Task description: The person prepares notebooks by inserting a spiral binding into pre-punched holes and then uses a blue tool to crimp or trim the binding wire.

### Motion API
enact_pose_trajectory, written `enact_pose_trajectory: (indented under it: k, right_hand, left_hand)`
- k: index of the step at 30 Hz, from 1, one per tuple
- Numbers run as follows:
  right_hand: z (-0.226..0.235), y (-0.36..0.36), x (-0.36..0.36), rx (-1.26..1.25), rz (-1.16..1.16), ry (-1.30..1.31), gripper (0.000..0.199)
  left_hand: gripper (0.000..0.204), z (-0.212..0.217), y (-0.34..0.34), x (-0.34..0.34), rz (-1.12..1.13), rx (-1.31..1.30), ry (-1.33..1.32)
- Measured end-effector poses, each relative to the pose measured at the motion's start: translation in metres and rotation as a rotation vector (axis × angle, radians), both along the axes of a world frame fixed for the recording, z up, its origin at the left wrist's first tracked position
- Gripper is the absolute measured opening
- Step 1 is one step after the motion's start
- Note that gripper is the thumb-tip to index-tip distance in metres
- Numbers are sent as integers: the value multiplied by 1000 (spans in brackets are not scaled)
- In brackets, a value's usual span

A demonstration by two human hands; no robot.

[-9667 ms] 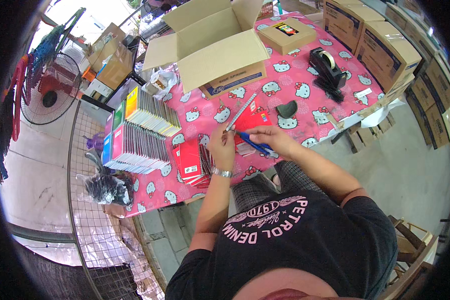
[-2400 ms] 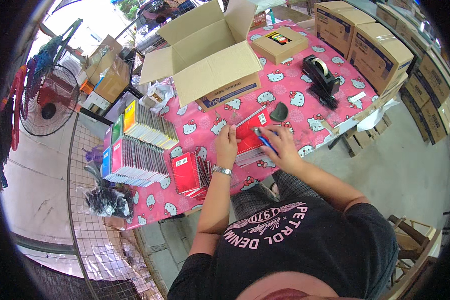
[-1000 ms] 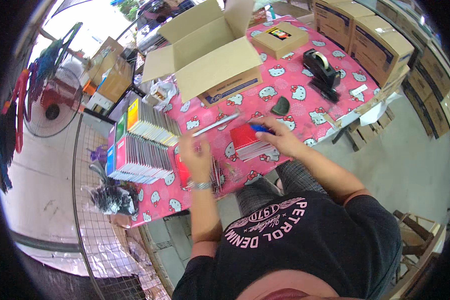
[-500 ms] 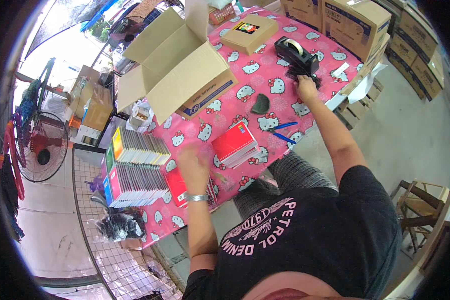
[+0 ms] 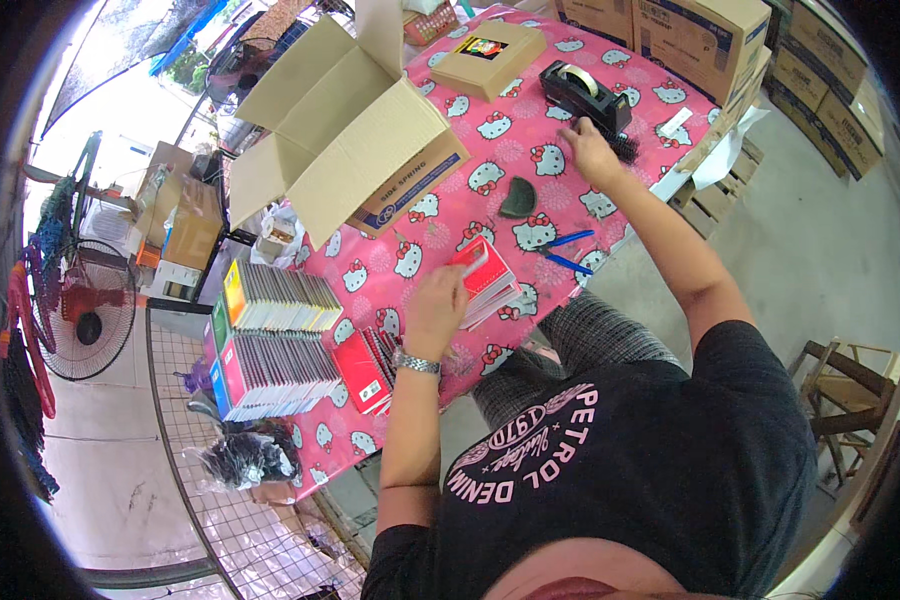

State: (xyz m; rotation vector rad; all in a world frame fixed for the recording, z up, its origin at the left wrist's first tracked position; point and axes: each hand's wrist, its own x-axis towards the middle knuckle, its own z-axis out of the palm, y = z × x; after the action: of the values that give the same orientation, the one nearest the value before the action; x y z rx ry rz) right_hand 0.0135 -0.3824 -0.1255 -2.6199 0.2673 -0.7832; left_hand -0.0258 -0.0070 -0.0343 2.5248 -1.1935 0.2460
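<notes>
My left hand (image 5: 438, 305) is at the left edge of a small stack of red notebooks (image 5: 490, 275). Its fingers are closed on the top notebook, where a pale strip shows beside the fingertips. Below the tape dispenser (image 5: 585, 95), my right hand (image 5: 592, 155) is over the pink tablecloth with its fingers bent together; whatever they hold is too small to make out. A black bristly bundle (image 5: 625, 148) lies just beside that hand, partly behind it. More red spiral notebooks (image 5: 365, 375) lie overlapped by my left wrist.
Tall rows of spiral notebooks (image 5: 280, 375) stand at the left. An open carton (image 5: 410, 185) is behind them. Blue-handled pliers (image 5: 568, 252) and a dark green dish-like piece (image 5: 518, 198) lie mid-table. A flat brown box (image 5: 490, 60) and stacked cartons (image 5: 695, 50) are farther back.
My left hand has moved right from the overlapped red notebooks to the red stack and closed on its top one. My right hand has shifted slightly left, off the black bundle.
</notes>
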Motion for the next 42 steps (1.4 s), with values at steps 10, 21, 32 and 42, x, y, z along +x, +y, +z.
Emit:
enact_pose_trajectory:
  k: [10, 21, 32, 42]
  right_hand:
    - [55, 136, -49, 417, 693, -36, 21]
    - [67, 142, -46, 413, 894, -98, 16]
    - [84, 151, -59, 395, 848, 47, 31]
    - [105, 153, -41, 456, 990, 385, 34]
  left_hand:
    - [25, -9, -18, 0, 230, -14, -251]
    - [21, -2, -19, -4, 223, -18, -160]
    - [21, -9, -32, -9, 201, -122, -221]
    - [28, -8, -20, -10, 164, -64, -180]
